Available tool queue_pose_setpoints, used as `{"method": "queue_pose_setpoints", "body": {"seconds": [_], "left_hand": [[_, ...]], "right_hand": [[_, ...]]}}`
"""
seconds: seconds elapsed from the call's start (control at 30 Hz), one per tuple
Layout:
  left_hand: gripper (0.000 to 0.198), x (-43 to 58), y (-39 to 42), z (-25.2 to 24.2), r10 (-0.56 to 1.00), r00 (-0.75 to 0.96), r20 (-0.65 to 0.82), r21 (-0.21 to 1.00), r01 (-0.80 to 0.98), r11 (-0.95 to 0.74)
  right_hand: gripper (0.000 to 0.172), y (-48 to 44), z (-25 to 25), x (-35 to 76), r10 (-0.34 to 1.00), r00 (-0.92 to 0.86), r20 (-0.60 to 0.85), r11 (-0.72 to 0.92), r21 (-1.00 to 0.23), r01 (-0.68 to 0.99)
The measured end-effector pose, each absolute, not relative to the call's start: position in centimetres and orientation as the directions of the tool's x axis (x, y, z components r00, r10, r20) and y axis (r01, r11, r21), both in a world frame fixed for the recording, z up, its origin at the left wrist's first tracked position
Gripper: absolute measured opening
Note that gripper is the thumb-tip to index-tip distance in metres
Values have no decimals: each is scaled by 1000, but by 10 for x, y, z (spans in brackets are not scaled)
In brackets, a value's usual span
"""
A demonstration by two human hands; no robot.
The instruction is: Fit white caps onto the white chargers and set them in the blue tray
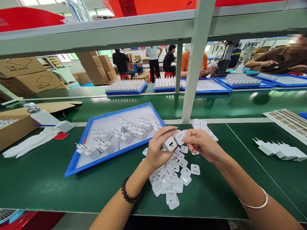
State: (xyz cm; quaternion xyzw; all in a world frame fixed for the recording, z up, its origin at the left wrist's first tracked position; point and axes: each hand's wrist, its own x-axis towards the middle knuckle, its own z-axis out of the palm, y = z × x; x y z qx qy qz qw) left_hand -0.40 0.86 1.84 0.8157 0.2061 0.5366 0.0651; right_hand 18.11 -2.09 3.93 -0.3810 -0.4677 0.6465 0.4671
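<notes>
My left hand (155,150) is wrapped round a white charger (170,144), whose square face with a port slot points toward me. Between the thumb and fingers of my right hand (203,143) is a white cap (179,137) with grey lettering, right beside the charger; I cannot tell whether the two touch. Under my hands lies a loose pile of white caps (166,179), some with slots. Left of my left hand, a blue-rimmed tray (96,164) carries several white plug chargers (103,145) with their pins up.
Stacked white pieces (205,127) stand behind my right hand. More plug chargers (280,150) lie at the right, near cardboard trays (290,126). A white bottle (43,115), a white glove (31,142) and a cardboard box (16,135) sit left. A metal post (195,64) rises ahead; co-workers sit beyond.
</notes>
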Motion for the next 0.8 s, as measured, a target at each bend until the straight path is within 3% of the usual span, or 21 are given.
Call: {"method": "queue_pose_setpoints", "body": {"seconds": [0.8], "left_hand": [[44, -3, 10, 15, 350, 347, 870, 274, 251, -928]], "right_hand": [[34, -23, 35, 176, 981, -180, -74, -125, -949, -289]]}}
